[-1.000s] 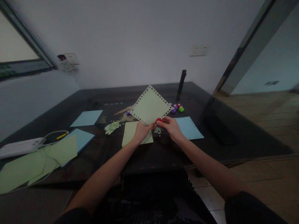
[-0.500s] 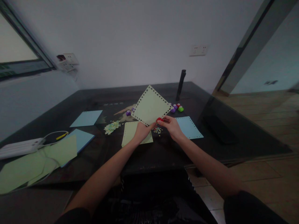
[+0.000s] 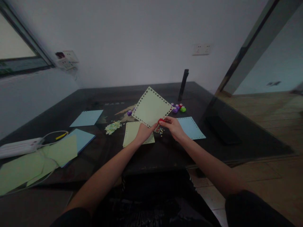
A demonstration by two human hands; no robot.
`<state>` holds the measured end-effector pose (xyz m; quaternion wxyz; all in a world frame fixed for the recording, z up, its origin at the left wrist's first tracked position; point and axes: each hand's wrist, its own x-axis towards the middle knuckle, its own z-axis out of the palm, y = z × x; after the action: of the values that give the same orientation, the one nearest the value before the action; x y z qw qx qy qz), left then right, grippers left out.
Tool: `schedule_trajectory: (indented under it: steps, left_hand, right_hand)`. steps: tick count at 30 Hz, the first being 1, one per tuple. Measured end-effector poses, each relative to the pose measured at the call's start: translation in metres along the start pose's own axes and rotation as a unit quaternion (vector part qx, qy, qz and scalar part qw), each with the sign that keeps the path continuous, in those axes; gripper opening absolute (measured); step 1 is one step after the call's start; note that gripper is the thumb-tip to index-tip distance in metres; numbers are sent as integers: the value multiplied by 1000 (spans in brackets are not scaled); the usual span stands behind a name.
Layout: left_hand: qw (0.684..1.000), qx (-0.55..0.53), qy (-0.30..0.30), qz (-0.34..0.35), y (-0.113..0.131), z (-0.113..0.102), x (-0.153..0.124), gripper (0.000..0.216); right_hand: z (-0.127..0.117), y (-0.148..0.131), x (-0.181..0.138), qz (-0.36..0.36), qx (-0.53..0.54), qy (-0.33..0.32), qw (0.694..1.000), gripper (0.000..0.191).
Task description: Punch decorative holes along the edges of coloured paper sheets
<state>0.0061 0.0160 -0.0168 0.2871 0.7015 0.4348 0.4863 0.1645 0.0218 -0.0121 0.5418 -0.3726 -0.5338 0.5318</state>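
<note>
One pale-green square sheet (image 3: 152, 107), its edges dotted with small holes, is slanting above the dark, glossy table (image 3: 165, 156). The left hand (image 3: 143, 133) is clasping its lower corner; the right hand (image 3: 174, 128) is pinching a rounded red tool (image 3: 161, 120) at the sheet's edge. Paper flecks (image 3: 113, 127) are lying heaped.

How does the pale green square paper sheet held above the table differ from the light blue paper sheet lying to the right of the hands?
Colour: the pale green square paper sheet is greenish; the light blue paper sheet is blue.
Support: the green sheet is held up in the left hand; the blue sheet rests on the dark table.
Pose: the green sheet is tilted, one corner uppermost; the blue sheet lies flat.
Both have small holes along their edges.
</note>
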Motion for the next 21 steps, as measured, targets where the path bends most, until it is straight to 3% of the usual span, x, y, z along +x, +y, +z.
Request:
schedule_trajectory:
  steps: [10,17,21]
  left_hand:
    - [999,-24,6,-20,1,2,-1,38]
    - [1000,-11,-13,4,1,2,-3,36]
    - [1000,6,7,-13,2,2,-3,36]
  right_hand:
    - [-2,2,0,17,27,-8,999,27]
    - [-4,-2,1,34,47,-6,998,28]
    - [-4,-4,0,33,40,-9,999,30]
